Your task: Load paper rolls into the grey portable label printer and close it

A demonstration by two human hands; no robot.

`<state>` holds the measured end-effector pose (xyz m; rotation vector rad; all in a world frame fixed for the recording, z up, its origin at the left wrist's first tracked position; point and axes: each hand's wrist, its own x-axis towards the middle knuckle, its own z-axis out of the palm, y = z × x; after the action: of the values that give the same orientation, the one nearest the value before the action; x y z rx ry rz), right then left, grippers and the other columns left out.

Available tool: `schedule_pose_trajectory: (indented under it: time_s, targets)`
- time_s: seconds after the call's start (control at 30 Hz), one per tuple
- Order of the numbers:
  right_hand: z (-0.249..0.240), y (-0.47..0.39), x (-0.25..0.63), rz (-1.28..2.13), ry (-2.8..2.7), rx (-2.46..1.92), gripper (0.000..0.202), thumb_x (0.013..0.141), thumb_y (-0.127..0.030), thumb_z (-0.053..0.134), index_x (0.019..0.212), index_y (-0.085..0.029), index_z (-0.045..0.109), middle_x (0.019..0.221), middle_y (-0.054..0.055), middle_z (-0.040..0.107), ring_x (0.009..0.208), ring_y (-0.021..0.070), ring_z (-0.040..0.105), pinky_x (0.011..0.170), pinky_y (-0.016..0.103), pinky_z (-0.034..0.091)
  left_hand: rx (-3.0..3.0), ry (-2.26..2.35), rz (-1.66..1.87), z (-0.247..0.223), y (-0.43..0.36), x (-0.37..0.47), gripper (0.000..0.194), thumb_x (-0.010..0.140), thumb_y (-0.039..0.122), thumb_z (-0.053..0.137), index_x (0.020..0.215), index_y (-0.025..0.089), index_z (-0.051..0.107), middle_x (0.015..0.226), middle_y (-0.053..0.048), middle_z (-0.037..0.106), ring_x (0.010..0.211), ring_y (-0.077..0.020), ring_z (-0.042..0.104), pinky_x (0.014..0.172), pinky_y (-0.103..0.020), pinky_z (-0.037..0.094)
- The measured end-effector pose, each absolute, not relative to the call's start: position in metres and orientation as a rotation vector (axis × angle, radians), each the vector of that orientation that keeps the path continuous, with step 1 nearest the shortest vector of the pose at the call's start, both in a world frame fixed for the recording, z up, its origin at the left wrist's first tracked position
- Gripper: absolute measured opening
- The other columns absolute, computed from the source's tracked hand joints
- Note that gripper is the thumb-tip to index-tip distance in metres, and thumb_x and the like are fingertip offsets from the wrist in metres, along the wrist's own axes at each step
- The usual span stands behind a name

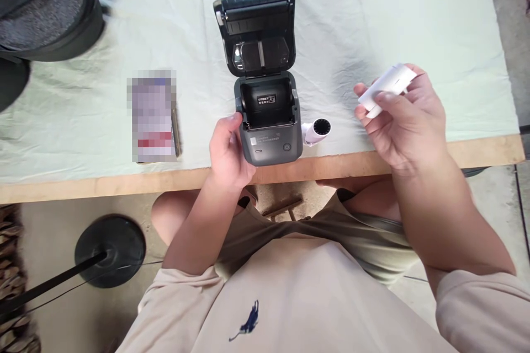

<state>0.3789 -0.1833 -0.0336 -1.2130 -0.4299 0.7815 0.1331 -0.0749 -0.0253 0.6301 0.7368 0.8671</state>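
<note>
A dark grey label printer [271, 143] stands near the table's front edge with its lid [259, 33] raised and its paper bay open. Nothing but a small printed sticker shows inside the bay. My left hand [229, 151] grips the printer's left side, thumb at the upper edge and fingers partly hidden beneath. Over the table to the right, my right hand [408, 113] holds a white paper label roll [387, 88] between thumb and fingers. Another white roll with a black core [318, 131] lies just right of the printer, apart from both hands.
A blurred-out phone-like object [153, 116] lies left of the printer. A black padded case [49, 16] sits at the back left. Pale cloth [351, 22] covers the table up to its wooden front edge [186, 179]. A round black stand base [110, 251] rests on the floor.
</note>
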Motion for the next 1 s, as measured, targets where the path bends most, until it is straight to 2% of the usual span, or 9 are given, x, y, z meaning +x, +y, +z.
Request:
schedule_pose_trajectory:
  time_s: [0.17, 0.27, 0.4, 0.5, 0.6, 0.67, 0.8, 0.9, 1.0]
  targets:
    - [-0.035, -0.187, 0.387, 0.73, -0.518, -1.32, 0.036, 0.074, -0.021, 0.087, 0.103, -0.035, 0.07, 0.112, 0.001, 0.081, 0.116, 0.0295, 0.08, 0.072, 0.041, 0.071, 0.672, 0.719, 0.855, -0.026, -0.075, 0.134, 0.027, 0.093, 0.045, 0.063, 0.077, 0.024, 0.069, 0.093, -0.007, 0.083, 0.136, -0.0331, 0.076, 0.111, -0.041, 0.067]
    - [-0.018, -0.184, 0.38, 0.67, -0.66, -1.323, 0.042, 0.076, -0.024, 0.091, 0.108, -0.038, 0.066, 0.109, 0.0, 0.078, 0.11, 0.0305, 0.08, 0.079, 0.05, 0.072, 0.675, 0.673, 0.825, -0.026, -0.075, 0.135, 0.023, 0.09, 0.045, 0.069, 0.081, 0.024, 0.07, 0.094, -0.007, 0.084, 0.141, -0.0344, 0.073, 0.114, -0.042, 0.066]
    - [0.018, -0.172, 0.35, 0.492, -1.035, -1.201, 0.031, 0.084, -0.033, 0.089, 0.11, -0.038, 0.072, 0.102, -0.002, 0.077, 0.095, 0.0221, 0.078, 0.083, 0.043, 0.07, 0.714, 0.638, 0.802, -0.027, -0.078, 0.135, 0.025, 0.09, 0.048, 0.073, 0.09, 0.023, 0.072, 0.102, -0.007, 0.085, 0.145, -0.0365, 0.071, 0.117, -0.045, 0.065]
    - [0.034, -0.161, 0.33, 0.317, -1.467, -1.26, 0.043, 0.088, -0.023, 0.077, 0.127, -0.039, 0.072, 0.113, -0.004, 0.078, 0.102, 0.0206, 0.079, 0.089, 0.039, 0.068, 0.748, 0.625, 0.81, -0.028, -0.08, 0.135, 0.029, 0.094, 0.049, 0.073, 0.103, 0.022, 0.076, 0.108, -0.007, 0.085, 0.147, -0.0364, 0.07, 0.116, -0.045, 0.065]
    - [0.033, -0.152, 0.319, 0.067, -1.848, -1.341, 0.055, 0.089, -0.011, 0.064, 0.139, -0.033, 0.066, 0.122, -0.002, 0.08, 0.099, 0.0221, 0.079, 0.081, 0.037, 0.066, 0.752, 0.62, 0.82, -0.029, -0.082, 0.135, 0.029, 0.094, 0.047, 0.075, 0.109, 0.022, 0.076, 0.114, -0.007, 0.085, 0.147, -0.0352, 0.07, 0.114, -0.043, 0.066]
    - [0.027, -0.147, 0.316, 0.037, -1.941, -1.462, 0.045, 0.09, -0.01, 0.061, 0.13, -0.029, 0.068, 0.112, 0.001, 0.081, 0.093, 0.0243, 0.078, 0.083, 0.041, 0.064, 0.751, 0.611, 0.828, -0.028, -0.083, 0.135, 0.027, 0.092, 0.046, 0.076, 0.106, 0.022, 0.075, 0.117, -0.006, 0.085, 0.144, -0.0351, 0.071, 0.111, -0.041, 0.066]
    - [0.02, -0.141, 0.316, 0.149, -1.869, -1.607, 0.009, 0.096, -0.023, 0.068, 0.096, -0.031, 0.069, 0.094, 0.001, 0.078, 0.096, 0.0289, 0.076, 0.102, 0.052, 0.059, 0.756, 0.634, 0.804, -0.025, -0.086, 0.135, 0.031, 0.09, 0.048, 0.077, 0.107, 0.023, 0.072, 0.117, -0.007, 0.084, 0.139, -0.0369, 0.074, 0.104, -0.042, 0.068]
    - [0.022, -0.142, 0.314, 0.167, -1.82, -1.641, 0.016, 0.102, -0.034, 0.068, 0.086, -0.032, 0.069, 0.09, 0.001, 0.077, 0.1, 0.0298, 0.075, 0.105, 0.055, 0.055, 0.748, 0.647, 0.788, -0.023, -0.086, 0.135, 0.037, 0.088, 0.052, 0.08, 0.109, 0.023, 0.07, 0.114, -0.008, 0.083, 0.138, -0.0378, 0.073, 0.103, -0.045, 0.068]
    - [0.023, -0.146, 0.307, 0.235, -1.8, -1.6, 0.019, 0.103, -0.041, 0.07, 0.085, -0.034, 0.072, 0.087, 0.001, 0.076, 0.102, 0.0292, 0.074, 0.105, 0.055, 0.053, 0.725, 0.614, 0.791, -0.024, -0.084, 0.134, 0.035, 0.087, 0.054, 0.081, 0.103, 0.025, 0.07, 0.111, -0.007, 0.082, 0.14, -0.038, 0.071, 0.104, -0.046, 0.067]
